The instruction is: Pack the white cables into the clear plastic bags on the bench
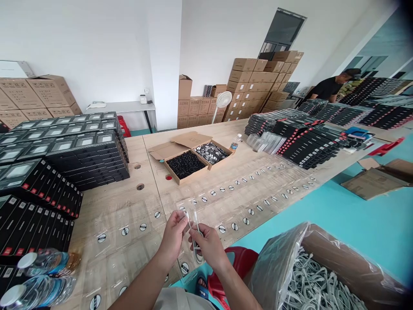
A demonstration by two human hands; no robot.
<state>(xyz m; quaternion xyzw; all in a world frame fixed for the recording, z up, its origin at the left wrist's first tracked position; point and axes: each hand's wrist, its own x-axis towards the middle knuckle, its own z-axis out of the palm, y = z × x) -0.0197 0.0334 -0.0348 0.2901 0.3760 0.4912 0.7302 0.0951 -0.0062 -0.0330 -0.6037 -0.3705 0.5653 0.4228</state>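
Observation:
My left hand point(175, 230) pinches the white plug end of a cable near the table's front edge. Beside it, my right hand point(208, 246) is closed round the bundled grey-white cable point(197, 257), whose loop hangs below the fingers. A second white connector point(195, 217) sticks up between the hands. Under and around them, rows of clear plastic trays point(142, 215) with round black-and-white stickers lie on the wooden table point(151, 172). To the lower right stands a plastic-lined carton point(274, 262) full of similar grey-white cables point(318, 284).
An open cardboard box point(179, 178) holds small black parts; another point(222, 162) holds wrapped pieces. Black product boxes point(87, 159) are stacked left, more point(309, 142) right. Bottles point(38, 290) lie lower left. A red stool point(222, 275) stands below. A person point(327, 90) works at the far right.

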